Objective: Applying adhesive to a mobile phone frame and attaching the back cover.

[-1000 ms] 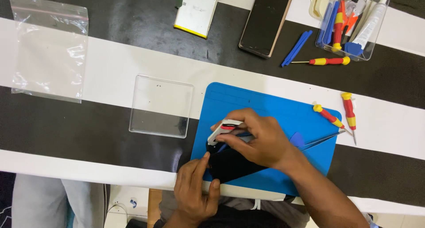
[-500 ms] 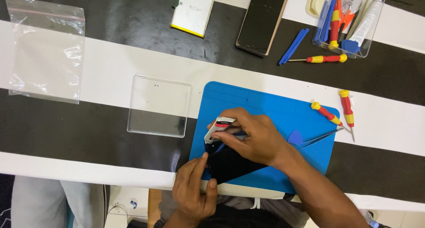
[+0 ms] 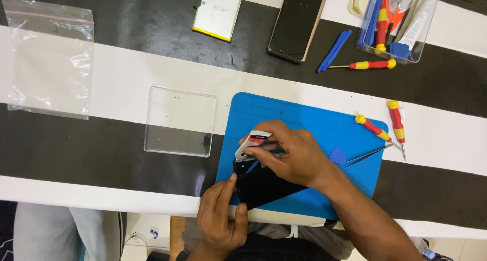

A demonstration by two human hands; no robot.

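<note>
You are mid-way through working at the dark phone (image 3: 264, 187) on the blue mat (image 3: 314, 119), your left hand (image 3: 220, 218) pinching its near edge while your right hand (image 3: 289, 154) grips a small flat battery-like part (image 3: 252, 144) over it, which likely wants a slow, even lift.

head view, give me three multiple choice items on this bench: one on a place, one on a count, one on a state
1. Where does the clear plastic bag lie?
A. far left of the table
B. on the blue mat
C. in the tool box

2. How many red and yellow screwdrivers lie just right of the blue mat?
A. none
B. two
C. five

3. What is the left hand doing?
A. lying flat, away from everything
B. gripping the dark phone by its near edge
C. holding a screwdriver

Answers: 1 A, it lies far left of the mat. 2 B, a pair lies there. 3 B, its fingers meet the phone.
</note>
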